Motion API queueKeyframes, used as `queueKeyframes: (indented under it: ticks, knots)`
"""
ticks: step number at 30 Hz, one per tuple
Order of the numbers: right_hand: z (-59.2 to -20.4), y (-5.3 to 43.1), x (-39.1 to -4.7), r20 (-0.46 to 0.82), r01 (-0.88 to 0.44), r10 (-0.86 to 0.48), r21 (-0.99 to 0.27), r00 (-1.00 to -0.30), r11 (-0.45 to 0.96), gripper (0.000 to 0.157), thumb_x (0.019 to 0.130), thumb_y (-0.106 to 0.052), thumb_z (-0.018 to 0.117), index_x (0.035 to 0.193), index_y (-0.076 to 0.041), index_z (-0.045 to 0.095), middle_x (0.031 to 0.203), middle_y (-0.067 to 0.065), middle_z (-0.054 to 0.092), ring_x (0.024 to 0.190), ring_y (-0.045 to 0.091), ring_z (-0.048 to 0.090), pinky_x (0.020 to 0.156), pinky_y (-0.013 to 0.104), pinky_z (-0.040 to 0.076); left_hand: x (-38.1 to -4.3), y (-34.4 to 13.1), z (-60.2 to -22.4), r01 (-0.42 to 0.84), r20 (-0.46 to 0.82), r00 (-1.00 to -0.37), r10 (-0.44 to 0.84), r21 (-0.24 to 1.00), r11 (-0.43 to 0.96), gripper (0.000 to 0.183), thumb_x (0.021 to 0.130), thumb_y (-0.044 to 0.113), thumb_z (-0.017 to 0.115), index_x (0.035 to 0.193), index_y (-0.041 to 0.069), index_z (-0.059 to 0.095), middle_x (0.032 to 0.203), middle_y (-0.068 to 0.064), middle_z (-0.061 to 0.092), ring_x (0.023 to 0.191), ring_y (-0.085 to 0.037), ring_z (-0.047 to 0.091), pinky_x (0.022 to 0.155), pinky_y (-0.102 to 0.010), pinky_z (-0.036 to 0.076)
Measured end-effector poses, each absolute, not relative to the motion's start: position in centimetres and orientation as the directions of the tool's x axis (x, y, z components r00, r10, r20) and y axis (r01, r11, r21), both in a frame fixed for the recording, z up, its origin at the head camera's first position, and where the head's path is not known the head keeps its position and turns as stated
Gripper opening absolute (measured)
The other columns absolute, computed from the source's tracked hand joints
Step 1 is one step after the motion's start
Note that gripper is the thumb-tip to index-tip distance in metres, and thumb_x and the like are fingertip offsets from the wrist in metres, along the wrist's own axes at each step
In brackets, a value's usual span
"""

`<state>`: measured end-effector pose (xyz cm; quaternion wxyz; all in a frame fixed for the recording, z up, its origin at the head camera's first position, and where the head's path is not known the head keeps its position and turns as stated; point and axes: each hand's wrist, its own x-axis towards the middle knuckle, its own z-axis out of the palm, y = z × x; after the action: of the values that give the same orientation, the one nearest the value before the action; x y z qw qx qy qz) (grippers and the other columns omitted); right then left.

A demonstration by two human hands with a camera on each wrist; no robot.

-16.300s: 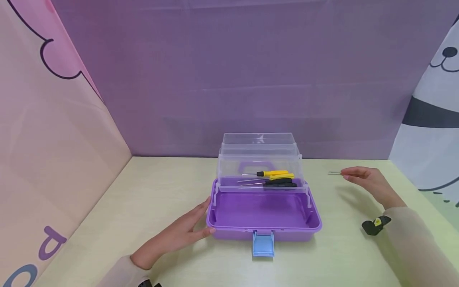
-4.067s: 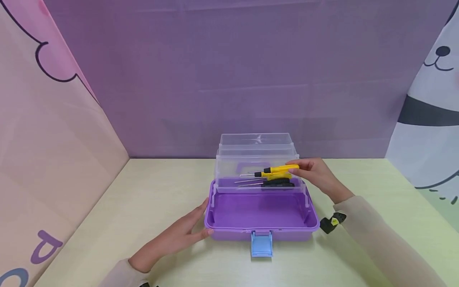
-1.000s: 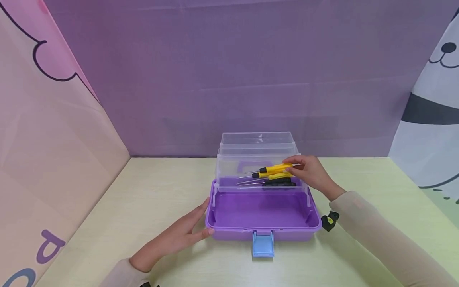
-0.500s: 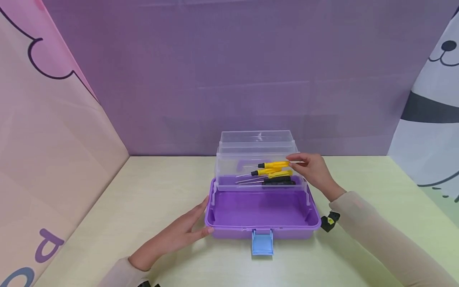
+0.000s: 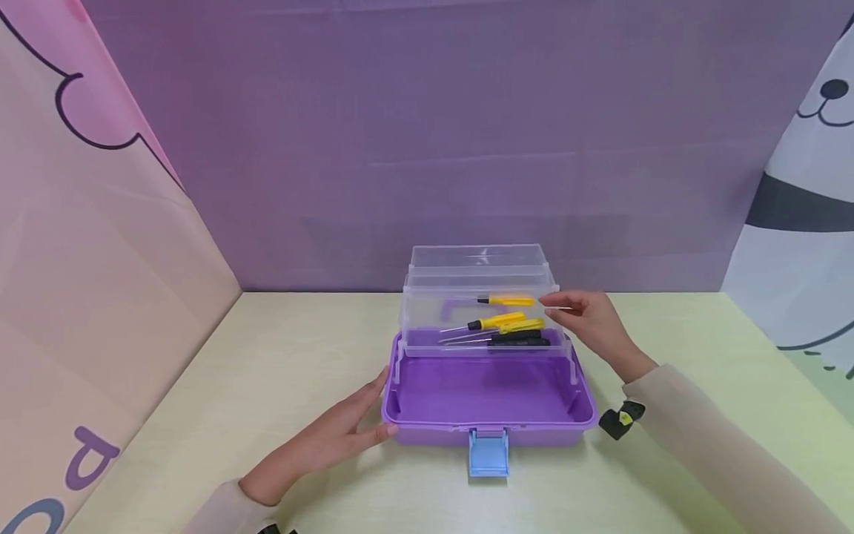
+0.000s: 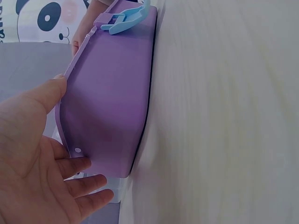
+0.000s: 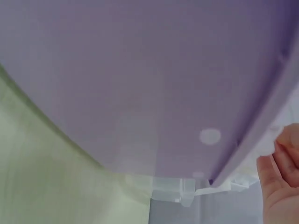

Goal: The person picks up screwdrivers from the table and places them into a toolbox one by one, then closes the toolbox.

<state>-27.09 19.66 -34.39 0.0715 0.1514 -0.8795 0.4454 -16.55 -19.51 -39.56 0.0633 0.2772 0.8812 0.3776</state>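
Observation:
My left hand (image 5: pixel 336 439) steadies a purple toolbox (image 5: pixel 427 434) at its front left corner. In the left wrist view its thumb touches the rim and the other fingers extend along the end wall. My right hand (image 5: pixel 594 322) hovers at the right end of the clear trays (image 5: pixel 480 278), thumb and forefinger apart, holding nothing. Just left of those fingertips a yellow screwdriver (image 5: pixel 512 301) lies in a higher tray. Lower down, a yellow screwdriver with a black collar (image 5: pixel 497 320), another yellow-handled tool (image 5: pixel 523 325) and black-handled screwdrivers (image 5: pixel 523 342) lie together.
The toolbox's lid stands open, with its clear stepped trays raised at the back. A blue latch (image 5: pixel 488 454) hangs down at the front. Behind the pale table (image 5: pixel 300 348) rises a purple cloth backdrop (image 5: pixel 373 148), with printed panels at both sides.
My right hand has let go of the yellow screwdriver, which now lies farther back in the higher tray. The hand has drawn slightly right. My left hand has stayed at the toolbox corner.

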Motion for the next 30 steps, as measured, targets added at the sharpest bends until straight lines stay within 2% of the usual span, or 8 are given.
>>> queueKeyframes:
  ticks: [4, 11, 19, 25, 30]
  knots:
    - [-34.4, 20.3, -26.6, 0.252, -0.338, -0.229, -0.773, -0.94, 0.538, 0.029, 0.09, -0.014, 0.065, 0.114, 0.001, 0.066, 0.116, 0.018, 0.064, 0.103, 0.028, 0.062, 0.077, 0.012, 0.049, -16.6, -19.4, -39.6, 0.44, 0.1, -0.838, 0.536, 0.704, 0.557, 0.082, 0.093, 0.04, 0.058, 0.153, 0.019, 0.005, 0.157, -0.008, 0.013, 0.14, -0.031, 0.02, 0.109, -0.054, 0.026]
    - [-34.8, 21.1, -26.1, 0.208, -0.32, -0.261, -0.784, -0.943, 0.531, 0.03, 0.091, -0.018, 0.064, 0.116, -0.001, 0.066, 0.116, 0.016, 0.065, 0.093, 0.004, 0.063, 0.078, 0.014, 0.05, -16.6, -19.6, -39.6, 0.435, 0.094, -0.848, 0.522, 0.686, 0.583, 0.083, 0.093, 0.043, 0.057, 0.153, 0.018, 0.006, 0.156, -0.008, 0.014, 0.14, -0.031, 0.021, 0.11, -0.052, 0.026]
    - [-34.8, 22.1, -25.9, 0.197, -0.313, -0.268, -0.8, -0.943, 0.511, 0.033, 0.091, -0.02, 0.064, 0.118, -0.001, 0.064, 0.12, 0.017, 0.063, 0.097, -0.002, 0.059, 0.08, 0.013, 0.049, -17.2, -20.1, -39.4, 0.475, 0.132, -0.834, 0.535, 0.665, 0.577, 0.083, 0.092, 0.04, 0.059, 0.152, 0.008, 0.012, 0.155, -0.015, 0.018, 0.139, -0.037, 0.022, 0.108, -0.055, 0.026]
    - [-34.8, 22.9, -25.8, 0.213, -0.327, -0.272, -0.806, -0.938, 0.494, 0.035, 0.092, -0.02, 0.063, 0.12, 0.0, 0.062, 0.122, 0.019, 0.061, 0.095, -0.008, 0.057, 0.081, 0.013, 0.049, -17.9, -20.2, -38.8, 0.442, 0.106, -0.854, 0.509, 0.663, 0.604, 0.081, 0.092, 0.041, 0.058, 0.151, 0.006, 0.014, 0.155, -0.013, 0.018, 0.141, -0.035, 0.019, 0.111, -0.052, 0.023]
    - [-35.3, 23.9, -25.7, 0.222, -0.322, -0.249, -0.804, -0.942, 0.5, 0.038, 0.093, -0.022, 0.062, 0.124, -0.001, 0.059, 0.122, 0.014, 0.062, 0.093, -0.008, 0.058, 0.08, 0.014, 0.049, -18.9, -20.1, -38.4, 0.442, 0.121, -0.862, 0.493, 0.658, 0.61, 0.083, 0.091, 0.042, 0.06, 0.151, 0.004, 0.017, 0.155, -0.015, 0.019, 0.141, -0.034, 0.02, 0.112, -0.051, 0.022]
